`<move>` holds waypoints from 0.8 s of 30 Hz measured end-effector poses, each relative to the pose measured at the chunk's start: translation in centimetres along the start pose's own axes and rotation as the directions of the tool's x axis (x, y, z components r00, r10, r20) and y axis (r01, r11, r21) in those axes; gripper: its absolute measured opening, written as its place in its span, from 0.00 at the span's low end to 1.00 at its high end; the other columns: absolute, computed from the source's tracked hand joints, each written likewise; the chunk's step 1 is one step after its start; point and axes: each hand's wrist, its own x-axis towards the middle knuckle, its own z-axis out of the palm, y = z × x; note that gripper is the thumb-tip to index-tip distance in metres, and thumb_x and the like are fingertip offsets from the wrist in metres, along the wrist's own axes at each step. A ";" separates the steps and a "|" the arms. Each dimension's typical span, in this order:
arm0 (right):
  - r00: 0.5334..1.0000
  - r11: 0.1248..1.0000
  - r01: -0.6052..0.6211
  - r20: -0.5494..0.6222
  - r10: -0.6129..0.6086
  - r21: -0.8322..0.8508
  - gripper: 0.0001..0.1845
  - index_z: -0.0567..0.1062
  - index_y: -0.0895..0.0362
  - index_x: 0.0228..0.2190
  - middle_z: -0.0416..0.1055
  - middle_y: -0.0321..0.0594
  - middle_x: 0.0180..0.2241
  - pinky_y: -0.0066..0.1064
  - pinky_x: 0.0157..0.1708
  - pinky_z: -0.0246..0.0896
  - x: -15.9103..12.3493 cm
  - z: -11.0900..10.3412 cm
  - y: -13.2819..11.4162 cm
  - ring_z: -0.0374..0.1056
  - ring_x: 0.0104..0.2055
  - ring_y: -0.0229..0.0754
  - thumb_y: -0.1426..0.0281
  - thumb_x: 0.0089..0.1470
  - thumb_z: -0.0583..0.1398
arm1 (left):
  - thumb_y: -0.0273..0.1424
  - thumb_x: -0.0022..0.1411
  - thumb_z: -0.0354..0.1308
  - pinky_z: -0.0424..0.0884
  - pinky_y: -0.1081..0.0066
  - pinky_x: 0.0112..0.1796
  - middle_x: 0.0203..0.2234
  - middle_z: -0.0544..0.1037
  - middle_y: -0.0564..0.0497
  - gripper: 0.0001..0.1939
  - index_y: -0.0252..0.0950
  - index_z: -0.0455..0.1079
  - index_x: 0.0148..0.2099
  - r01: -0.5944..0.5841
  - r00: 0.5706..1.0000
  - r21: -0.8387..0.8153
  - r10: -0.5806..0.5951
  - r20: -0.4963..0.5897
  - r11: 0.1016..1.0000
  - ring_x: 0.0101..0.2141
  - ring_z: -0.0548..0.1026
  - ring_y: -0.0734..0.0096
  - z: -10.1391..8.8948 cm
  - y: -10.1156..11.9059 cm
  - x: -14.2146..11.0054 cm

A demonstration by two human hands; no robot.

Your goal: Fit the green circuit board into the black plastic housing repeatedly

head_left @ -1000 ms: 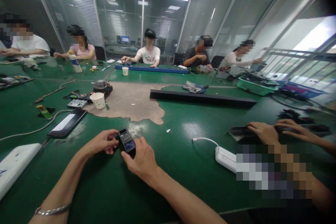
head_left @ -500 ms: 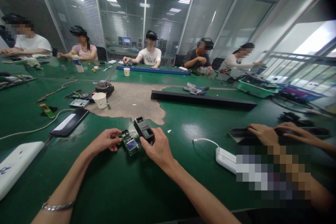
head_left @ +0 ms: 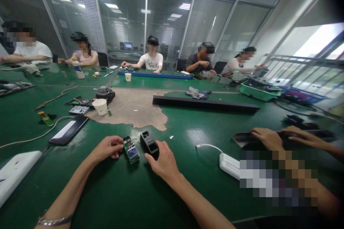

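My left hand point(head_left: 106, 149) pinches the left edge of a small green circuit board point(head_left: 131, 151) with a little display at its near end. Just to the right, my right hand point(head_left: 164, 159) has its thumb and fingers around a dark rectangular plastic housing point(head_left: 148, 144) with cut-out windows in its face. Board and housing lie side by side with a narrow gap between them, low over the green table or on it. Whether either one fully rests there I cannot tell.
To the left are a phone point(head_left: 69, 130), a white power bank point(head_left: 18, 171) and a paper cup point(head_left: 100, 107). Ahead lies a long black bar point(head_left: 205, 104). At right, another person's hands point(head_left: 267, 138) work beside a white cabled device point(head_left: 229, 165). More people sit across the table.
The housing in my right hand has come slightly lower and nearer to me. My left hand and the board stay about where they were. The whole view has tilted up a little.
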 end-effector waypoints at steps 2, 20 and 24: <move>1.000 1.000 0.001 -0.007 -0.001 -0.008 0.29 0.66 0.56 0.51 0.66 0.46 0.42 0.39 0.42 0.65 -0.2 -0.1 0.0 0.66 0.43 0.48 0.56 0.50 0.62 | 0.41 0.55 0.58 0.68 0.75 0.23 0.27 0.75 0.51 0.20 0.33 0.67 0.45 -0.005 1.000 -0.003 0.005 -0.001 1.000 0.22 0.74 0.73 0.0 -0.1 0.1; 1.000 1.000 -0.023 -0.019 0.023 -0.003 0.19 0.71 0.55 0.44 0.69 0.43 0.38 0.35 0.40 0.63 -0.3 -0.5 0.4 0.68 0.40 0.45 0.59 0.52 0.61 | 0.45 0.54 0.59 0.64 0.75 0.21 0.27 0.75 0.52 0.22 0.33 0.68 0.43 0.086 0.995 0.054 -0.083 -0.050 0.995 0.20 0.73 0.74 0.6 0.2 0.7; 0.999 0.999 -0.001 -0.035 0.002 0.037 0.17 0.72 0.56 0.41 0.69 0.42 0.37 0.33 0.39 0.63 -0.1 -0.6 0.4 0.67 0.38 0.44 0.61 0.52 0.61 | 0.46 0.53 0.59 0.64 0.76 0.21 0.26 0.74 0.53 0.22 0.34 0.68 0.43 0.078 0.994 0.061 -0.073 -0.082 0.995 0.20 0.72 0.75 0.8 0.2 0.5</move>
